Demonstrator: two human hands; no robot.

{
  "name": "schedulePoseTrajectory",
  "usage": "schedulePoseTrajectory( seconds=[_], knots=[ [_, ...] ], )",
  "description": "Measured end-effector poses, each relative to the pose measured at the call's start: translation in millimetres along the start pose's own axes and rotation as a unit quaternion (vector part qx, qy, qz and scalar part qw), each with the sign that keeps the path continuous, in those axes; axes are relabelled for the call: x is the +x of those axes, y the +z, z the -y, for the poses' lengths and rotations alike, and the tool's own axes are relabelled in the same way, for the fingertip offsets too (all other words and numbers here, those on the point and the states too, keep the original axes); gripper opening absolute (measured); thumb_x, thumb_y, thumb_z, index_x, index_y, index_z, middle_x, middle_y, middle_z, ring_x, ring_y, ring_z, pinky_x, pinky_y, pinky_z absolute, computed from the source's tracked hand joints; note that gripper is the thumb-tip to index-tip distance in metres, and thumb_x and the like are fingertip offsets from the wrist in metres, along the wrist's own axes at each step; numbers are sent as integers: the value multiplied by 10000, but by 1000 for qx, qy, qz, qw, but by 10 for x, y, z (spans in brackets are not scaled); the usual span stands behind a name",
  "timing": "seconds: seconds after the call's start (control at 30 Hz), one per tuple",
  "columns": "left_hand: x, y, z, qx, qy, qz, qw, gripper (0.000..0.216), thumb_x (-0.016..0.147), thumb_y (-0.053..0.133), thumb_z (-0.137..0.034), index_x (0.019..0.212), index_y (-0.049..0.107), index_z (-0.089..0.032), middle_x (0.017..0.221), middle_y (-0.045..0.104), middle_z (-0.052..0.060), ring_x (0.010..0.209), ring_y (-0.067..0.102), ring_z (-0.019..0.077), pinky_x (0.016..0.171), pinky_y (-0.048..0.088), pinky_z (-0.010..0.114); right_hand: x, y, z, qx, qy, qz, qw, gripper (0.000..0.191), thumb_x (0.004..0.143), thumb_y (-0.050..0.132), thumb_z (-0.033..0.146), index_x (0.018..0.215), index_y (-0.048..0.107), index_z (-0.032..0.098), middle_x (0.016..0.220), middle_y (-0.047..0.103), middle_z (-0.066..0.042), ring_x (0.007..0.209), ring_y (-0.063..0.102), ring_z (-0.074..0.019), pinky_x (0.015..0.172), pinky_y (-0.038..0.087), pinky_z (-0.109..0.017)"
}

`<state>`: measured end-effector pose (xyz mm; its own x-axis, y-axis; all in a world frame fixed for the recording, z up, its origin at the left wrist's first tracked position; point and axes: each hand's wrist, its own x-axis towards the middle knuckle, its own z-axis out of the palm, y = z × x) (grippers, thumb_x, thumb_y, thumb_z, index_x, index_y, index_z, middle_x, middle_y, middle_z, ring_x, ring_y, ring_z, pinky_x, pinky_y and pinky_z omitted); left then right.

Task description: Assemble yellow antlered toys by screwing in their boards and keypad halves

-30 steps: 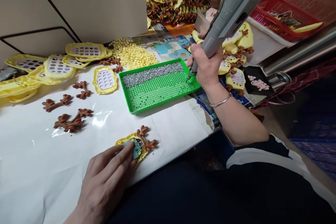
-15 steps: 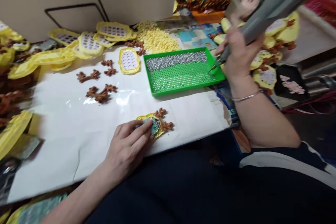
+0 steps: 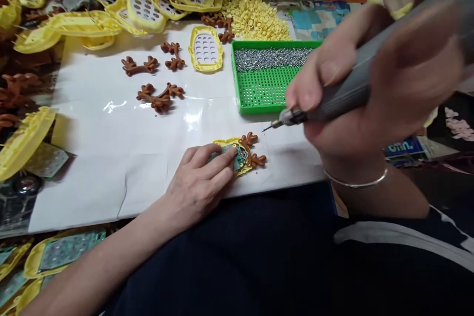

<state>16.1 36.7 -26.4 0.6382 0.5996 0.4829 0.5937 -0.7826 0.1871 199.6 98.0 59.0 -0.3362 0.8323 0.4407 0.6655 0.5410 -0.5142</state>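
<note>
My left hand point(image 3: 202, 182) presses down on a small yellow toy shell point(image 3: 242, 154) with brown antlers and a green circuit board, near the front edge of the white sheet point(image 3: 111, 158). Its fingers lie flat together on the board. My right hand point(image 3: 377, 84) is wrapped round a grey electric screwdriver point(image 3: 333, 101), blurred by motion. The driver's tip hangs just above and to the right of the shell. A green tray point(image 3: 259, 101) with a band of small silver screws sits behind.
Loose brown antler pieces point(image 3: 159, 96) and a yellow keypad shell point(image 3: 206, 49) lie on the sheet. More yellow shells point(image 3: 144, 5) and a heap of yellow buttons point(image 3: 255, 15) sit at the back. Circuit boards point(image 3: 62, 252) lie at the lower left.
My right hand has swung the screwdriver from the green tray's right end down toward the toy shell. My left hand has stayed on the shell. The camera has tilted down and right.
</note>
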Motion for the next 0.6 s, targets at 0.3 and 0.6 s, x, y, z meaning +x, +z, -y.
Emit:
schedulePoseTrajectory(
  seconds=[0.3, 0.6],
  knots=[
    [-26, 25, 21, -16, 0, -11, 1000, 73, 872, 581, -121, 900, 642, -152, 1107, 727, 32, 978, 589, 234, 764, 446, 354, -73, 346, 43, 353, 75, -114, 926, 348, 797, 570, 629, 881, 587, 292, 693, 537, 22, 440, 474, -114, 393, 435, -300],
    [-31, 19, 27, -21, 0, -8, 1000, 59, 859, 601, -116, 898, 640, -137, 1115, 724, 36, 980, 577, 238, 769, 436, 357, -61, 397, 51, 502, 27, -132, 854, 274, 742, 617, 113, 939, 499, 264, 573, 500, 127, 435, 427, -65, 404, 401, -224]
  ],
)
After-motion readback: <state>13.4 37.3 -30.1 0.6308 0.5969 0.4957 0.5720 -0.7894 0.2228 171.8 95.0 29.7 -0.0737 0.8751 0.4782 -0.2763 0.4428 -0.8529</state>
